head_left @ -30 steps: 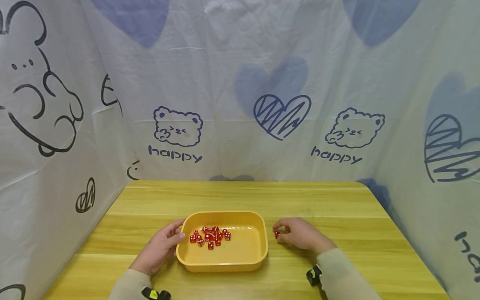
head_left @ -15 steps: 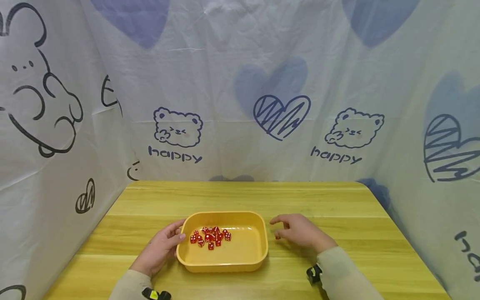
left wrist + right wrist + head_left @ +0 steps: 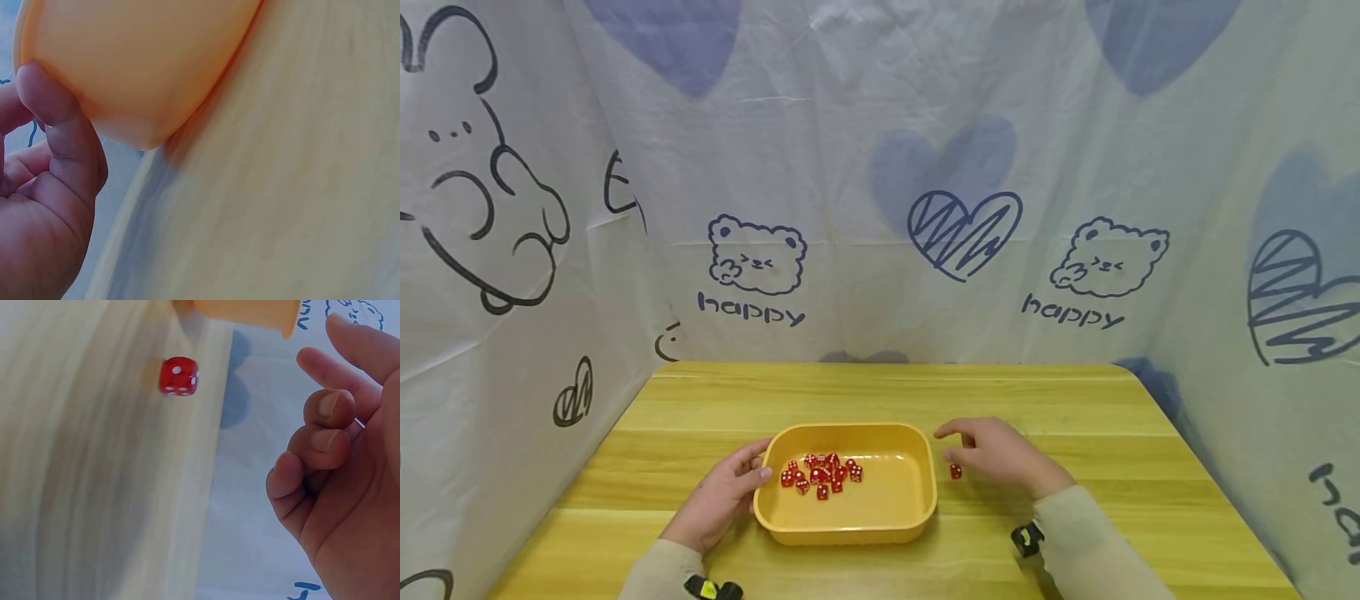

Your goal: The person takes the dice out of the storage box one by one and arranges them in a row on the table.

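A yellow plastic tray [image 3: 880, 508] stands on the table with several red dice [image 3: 822, 475] inside, mostly in its left half. My left hand [image 3: 718, 496] holds the tray's left side, and the thumb [image 3: 50, 94] lies against the wall near the rim in the left wrist view. One red die [image 3: 956, 472] lies on the table just right of the tray. Above and beside that die hovers my right hand [image 3: 996, 450], holding nothing. In the right wrist view its index finger and thumb are apart, the other fingers are curled, and the die [image 3: 179, 376] is clear of them.
The wooden table [image 3: 1075, 400] extends around the tray on all sides. A white printed cloth [image 3: 850, 167] hangs behind it and along both sides. Each wrist wears a black strap, such as the right strap [image 3: 1027, 539].
My right hand has let go of the red die and risen slightly up and to the left. The die stays on the table. My left hand and the tray hold their place.
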`<state>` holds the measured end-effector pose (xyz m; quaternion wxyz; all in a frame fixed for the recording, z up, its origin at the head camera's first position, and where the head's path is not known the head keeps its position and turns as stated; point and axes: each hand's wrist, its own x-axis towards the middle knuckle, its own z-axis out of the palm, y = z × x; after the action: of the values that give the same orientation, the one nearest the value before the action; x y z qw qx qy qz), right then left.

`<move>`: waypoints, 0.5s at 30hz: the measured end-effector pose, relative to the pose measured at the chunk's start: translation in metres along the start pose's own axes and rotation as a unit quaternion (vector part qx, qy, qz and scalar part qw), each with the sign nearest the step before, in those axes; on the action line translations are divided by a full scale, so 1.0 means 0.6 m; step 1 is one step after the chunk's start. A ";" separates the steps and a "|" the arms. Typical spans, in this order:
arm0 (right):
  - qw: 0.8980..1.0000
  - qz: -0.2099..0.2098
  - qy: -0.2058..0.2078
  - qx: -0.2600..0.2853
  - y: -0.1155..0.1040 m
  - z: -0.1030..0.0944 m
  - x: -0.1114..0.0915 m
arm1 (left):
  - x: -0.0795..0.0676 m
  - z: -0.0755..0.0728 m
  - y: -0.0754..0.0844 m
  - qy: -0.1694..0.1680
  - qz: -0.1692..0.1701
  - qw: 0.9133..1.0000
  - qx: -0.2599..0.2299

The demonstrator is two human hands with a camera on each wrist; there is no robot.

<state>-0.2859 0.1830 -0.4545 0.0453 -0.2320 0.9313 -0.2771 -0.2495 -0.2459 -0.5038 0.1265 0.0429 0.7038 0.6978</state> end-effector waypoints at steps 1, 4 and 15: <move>1.000 -0.003 0.000 0.002 -0.002 -0.002 0.000 | 0.000 0.000 0.000 0.000 0.000 1.000 0.001; 1.000 -0.014 0.001 0.006 -0.011 -0.007 0.000 | 0.000 0.000 -0.001 0.000 -0.001 1.000 0.003; 1.000 -0.024 -0.007 0.008 -0.045 -0.021 0.008 | 0.001 0.000 -0.002 -0.001 -0.001 1.000 0.000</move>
<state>-0.2818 0.1673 -0.4293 0.0471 -0.2561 0.9228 -0.2840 -0.2498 -0.2459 -0.5050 0.1274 0.0427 0.7040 0.6973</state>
